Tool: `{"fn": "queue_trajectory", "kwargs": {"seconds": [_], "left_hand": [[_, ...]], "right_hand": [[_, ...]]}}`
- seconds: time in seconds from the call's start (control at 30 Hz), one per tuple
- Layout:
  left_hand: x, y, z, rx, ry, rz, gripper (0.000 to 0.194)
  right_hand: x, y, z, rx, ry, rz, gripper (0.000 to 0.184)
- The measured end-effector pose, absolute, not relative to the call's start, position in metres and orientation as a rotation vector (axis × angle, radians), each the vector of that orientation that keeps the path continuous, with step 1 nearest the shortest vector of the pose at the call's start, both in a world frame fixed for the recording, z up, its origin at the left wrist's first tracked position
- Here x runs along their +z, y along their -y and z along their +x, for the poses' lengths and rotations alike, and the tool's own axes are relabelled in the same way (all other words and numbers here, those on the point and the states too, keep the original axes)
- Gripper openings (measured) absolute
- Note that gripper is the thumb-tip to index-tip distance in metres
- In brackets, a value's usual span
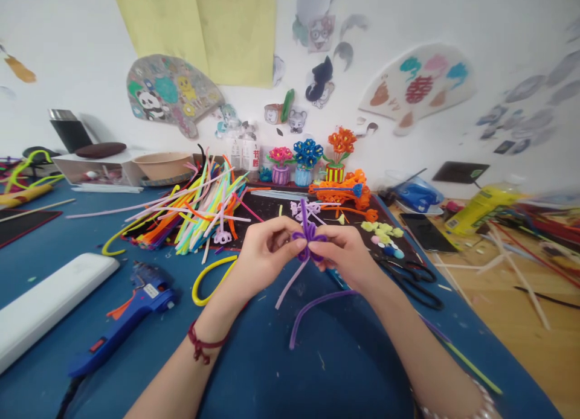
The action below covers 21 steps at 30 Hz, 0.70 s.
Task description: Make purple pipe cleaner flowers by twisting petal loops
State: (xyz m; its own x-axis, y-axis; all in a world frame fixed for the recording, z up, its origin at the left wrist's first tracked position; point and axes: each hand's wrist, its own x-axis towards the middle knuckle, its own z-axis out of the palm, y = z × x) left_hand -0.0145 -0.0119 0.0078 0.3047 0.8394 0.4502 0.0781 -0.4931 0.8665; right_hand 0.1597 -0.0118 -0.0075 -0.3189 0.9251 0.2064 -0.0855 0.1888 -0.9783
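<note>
1. Gripping purple flower (309,230) w/ both hands: L hand (272,243) on left edge, R hand (348,255) on right, w/ thumbs pressed on near face, tips almost meeting.
2. Closed in a pinch, L & R alike; can't tell exact fingertip contact behind petals, mostly hidden.
3. Held approx. mid-view, over blue mat (362,371), directly betw. thumb tips; can't call either hand nearer.
4. Set w/ long axis approx. upright: ends up top in purple strand (303,209), clear of fingers; trails below in pale lilac strand (290,283), slanting down-left. Can't tell where joined, b/c of thumbs.
5. Lying lower, toward camera: curved purple pipe cleaner (312,303), w/ right end reaching R wrist area, so nearer R hand; can't tell if attached.
6. Left untouched nearby: blue glue gun (129,322) on L side, black scissors (410,279) just beyond R forearm.
</note>
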Motion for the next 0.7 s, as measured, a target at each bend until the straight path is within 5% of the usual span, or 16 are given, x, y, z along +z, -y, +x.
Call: {"fn": "queue_trajectory", "kwargs": {"seconds": [0.27,0.4,0.6,0.7], "left_hand": [[0.0090,0.0154,-0.0137,1.595,-0.684,2.272,0.016],[0.0094,0.0109,-0.0153,1.481,-0.863,2.203,0.009],[0.0129,0.0082,-0.0144,1.206,-1.090,1.752,0.036],[0.0102,0.0096,-0.0108,1.138,-1.061,1.547,0.032]], "right_hand": [[-0.0091,0.0090,0.1541,1.552,1.303,-0.776,0.021],[-0.0079,0.0076,0.1555,1.442,1.324,-0.854,0.018],[-0.0068,0.0078,0.1591,0.704,1.674,-0.972,0.016],[-0.0075,0.0099,0.1575,0.268,1.873,-0.935,0.015]]}}
